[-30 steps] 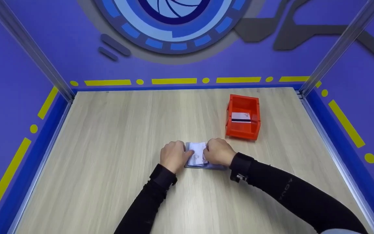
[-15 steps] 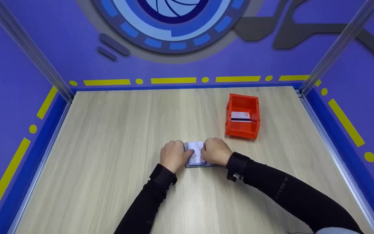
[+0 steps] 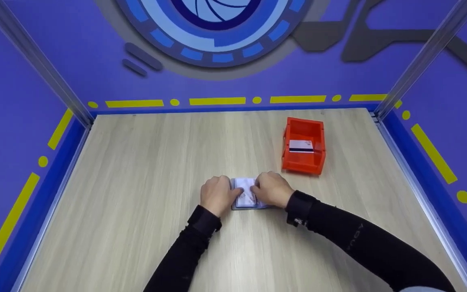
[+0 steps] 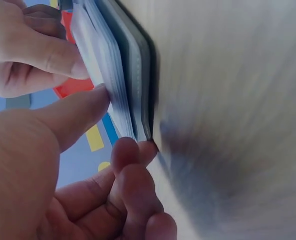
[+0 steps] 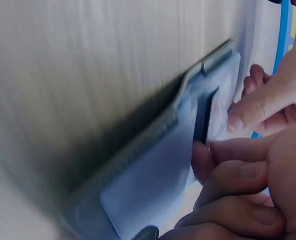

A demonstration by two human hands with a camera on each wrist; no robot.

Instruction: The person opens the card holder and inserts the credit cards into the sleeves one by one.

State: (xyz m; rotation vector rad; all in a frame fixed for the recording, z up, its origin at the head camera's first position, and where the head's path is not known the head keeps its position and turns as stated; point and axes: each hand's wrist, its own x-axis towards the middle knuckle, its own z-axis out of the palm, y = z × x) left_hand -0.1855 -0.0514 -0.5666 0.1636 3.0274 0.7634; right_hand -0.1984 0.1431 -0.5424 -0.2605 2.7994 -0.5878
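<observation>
An open card holder [image 3: 233,208] with a grey cover and a stack of clear sleeves lies on the table in front of the person. The left hand [image 3: 217,196] grips its left side, the thumb pressing the top sleeve [image 4: 105,60] and the other fingers at the cover's edge. The right hand [image 3: 274,189] is at the middle of the holder. In the right wrist view, its thumb and index finger pinch a white card [image 5: 217,117] with a dark stripe, which overlaps the sleeves. Another pale sleeve [image 5: 150,185] lies on the holder's right half, mostly hidden by the right hand in the head view.
Behind the right hand stands a red plastic bin [image 3: 301,168]. A white card [image 3: 300,146] with a black stripe lies inside it. Blue-purple walls [image 3: 233,87] border the wooden table [image 3: 156,162] at the back and sides.
The right hand has shifted slightly left, its thumb now farther over the white sleeve. The sleeve's right side, raised and slanted a second ago, sits straighter. The left hand stays in place.
</observation>
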